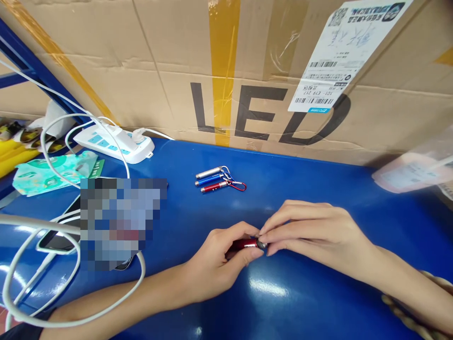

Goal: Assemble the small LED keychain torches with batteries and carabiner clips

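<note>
My left hand point(222, 259) is wrapped round a small red cylinder point(246, 244), with its dark round end pointing right. The fingertips of my right hand point(307, 231) pinch at that end, touching the cylinder; whatever small part they hold is hidden. Beyond my hands, three slim penlights lie side by side on the blue table point(300, 302): a silver one point(208, 173), a blue one point(209, 179) and a red one point(214, 187). Clips are attached at their right ends, a red carabiner point(239, 185) among them.
A cardboard box point(170, 56) marked LED stands behind the table. At the left are a white power strip point(120, 144), looping white cables point(138, 278), a phone point(58, 241), a green tissue pack point(53, 172) and a blurred-out area. A pinkish cup point(406, 174) is at the right.
</note>
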### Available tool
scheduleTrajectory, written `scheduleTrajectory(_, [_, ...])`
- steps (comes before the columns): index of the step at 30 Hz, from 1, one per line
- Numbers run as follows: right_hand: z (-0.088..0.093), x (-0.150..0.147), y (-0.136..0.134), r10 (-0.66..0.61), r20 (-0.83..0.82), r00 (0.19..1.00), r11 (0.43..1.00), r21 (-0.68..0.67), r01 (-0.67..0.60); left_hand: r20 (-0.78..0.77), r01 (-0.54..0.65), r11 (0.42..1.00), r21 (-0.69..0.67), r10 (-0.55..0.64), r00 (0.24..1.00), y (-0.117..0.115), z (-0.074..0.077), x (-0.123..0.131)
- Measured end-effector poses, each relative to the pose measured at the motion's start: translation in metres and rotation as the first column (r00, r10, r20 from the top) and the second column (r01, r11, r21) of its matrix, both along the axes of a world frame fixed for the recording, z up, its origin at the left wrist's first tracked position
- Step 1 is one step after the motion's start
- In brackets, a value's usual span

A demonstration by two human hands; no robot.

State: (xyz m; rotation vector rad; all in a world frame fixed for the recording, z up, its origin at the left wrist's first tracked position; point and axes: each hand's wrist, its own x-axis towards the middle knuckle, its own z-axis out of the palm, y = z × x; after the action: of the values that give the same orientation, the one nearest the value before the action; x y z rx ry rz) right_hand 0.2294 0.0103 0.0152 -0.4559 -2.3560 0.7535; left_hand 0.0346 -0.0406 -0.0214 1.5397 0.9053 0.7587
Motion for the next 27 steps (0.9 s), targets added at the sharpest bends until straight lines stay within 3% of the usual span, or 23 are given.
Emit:
scheduleTrajectory(11, [-0.0009, 0.0042, 0.0023, -0.008, 0.099, 0.995, 1.000, -0.024, 0.010, 0.004, 0.010, 1.000, -0.015, -0.010, 1.000, 0.0012, -0.0036, -0.0003])
scheduleTrajectory(16, [0.0040, 0.0037, 0.0018, -0.050, 0.072, 0.996, 0.996, -0.070, 0.055, 0.015, -0.020, 0.999, 0.051, 0.019, 1.000, 0.0005, -0.0046, -0.0011])
scheduleTrajectory(22, [0.0072, 0.0035, -0.0008, -0.189, 0.022, 0.982, 0.968, -0.167, 0.190, 0.024, -0.034, 0.998, 0.054, 0.032, 0.999, -0.0006, -0.0036, -0.0017])
scheduleTrajectory(27, [0.0047, 0.0062, 0.0005, -0.154, 0.004, 0.988, 0.973, -0.171, 0.152, -0.002, -0.049, 0.997, 0.054, 0.049, 0.999, 0.0003, -0.0037, -0.0014])
